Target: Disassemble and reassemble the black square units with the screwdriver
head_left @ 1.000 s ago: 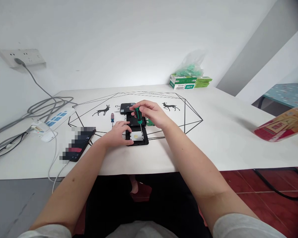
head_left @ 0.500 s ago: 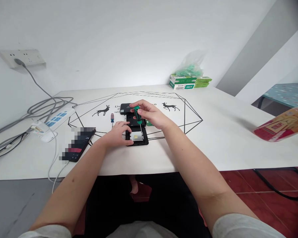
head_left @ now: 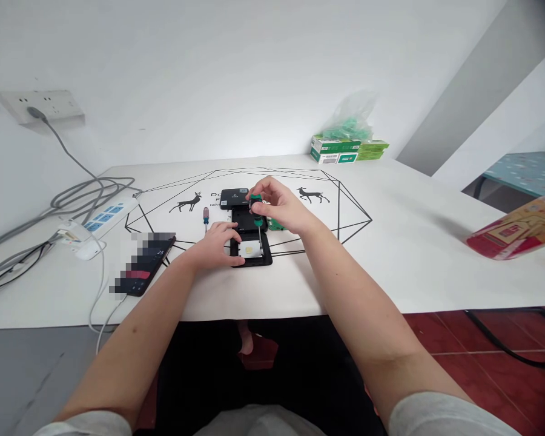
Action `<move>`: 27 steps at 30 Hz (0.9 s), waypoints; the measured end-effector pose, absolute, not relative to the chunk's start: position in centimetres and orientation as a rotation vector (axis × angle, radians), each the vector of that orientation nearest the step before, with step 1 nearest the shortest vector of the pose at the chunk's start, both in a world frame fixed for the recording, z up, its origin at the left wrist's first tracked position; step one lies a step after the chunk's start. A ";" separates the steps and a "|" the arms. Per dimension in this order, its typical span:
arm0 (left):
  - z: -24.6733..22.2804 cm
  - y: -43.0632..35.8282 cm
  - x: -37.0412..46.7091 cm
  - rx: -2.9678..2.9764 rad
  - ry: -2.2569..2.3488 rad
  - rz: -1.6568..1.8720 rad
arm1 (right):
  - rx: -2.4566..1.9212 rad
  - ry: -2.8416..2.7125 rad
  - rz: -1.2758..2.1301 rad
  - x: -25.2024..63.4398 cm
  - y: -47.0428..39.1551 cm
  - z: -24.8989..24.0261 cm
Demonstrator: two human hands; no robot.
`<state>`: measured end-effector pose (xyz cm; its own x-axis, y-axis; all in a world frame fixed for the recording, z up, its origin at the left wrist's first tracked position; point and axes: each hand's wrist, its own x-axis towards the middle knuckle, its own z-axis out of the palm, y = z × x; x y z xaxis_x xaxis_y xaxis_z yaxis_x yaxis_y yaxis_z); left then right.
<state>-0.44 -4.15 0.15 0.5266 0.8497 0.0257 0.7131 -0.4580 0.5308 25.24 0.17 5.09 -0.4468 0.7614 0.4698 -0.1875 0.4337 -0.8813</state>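
My right hand (head_left: pixel 275 203) holds a green and black screwdriver (head_left: pixel 257 209) by its handle. Its thin shaft points down, with the tip at the right side of a silver plate (head_left: pixel 249 249) inside an opened black device casing (head_left: pixel 266 261). My left hand (head_left: pixel 218 244) grips that casing's left edge, thumb at the near side and fingers at the far side. Just behind lie a black casing part (head_left: pixel 241 219) and a black cover (head_left: pixel 231 198) with white labels. A green circuit board (head_left: pixel 276 224) is partly hidden by my right hand.
A second screwdriver (head_left: pixel 206 217) lies left of the parts. Further left are a phone (head_left: pixel 149 266) on a cable and a white power strip (head_left: pixel 106 221) with tangled cords. Green-white boxes (head_left: pixel 335 147) stand against the wall; a red package (head_left: pixel 511 236) sits at right.
My right hand has shifted slightly right, and the screwdriver handle stands more upright with its tip still at the plate's right side. My left hand stays on the casing.
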 end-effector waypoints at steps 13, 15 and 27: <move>0.1 -4.1 -0.5 2.300 1.261 0.422 | -0.623 -1.693 1.110 25.2 0.0 5.3; 0.1 -4.1 -0.5 2.301 1.259 0.422 | -0.622 -1.723 0.999 25.3 0.4 5.1; 0.2 -4.1 -0.5 2.300 1.264 0.407 | -0.560 -1.589 1.225 24.8 0.0 5.0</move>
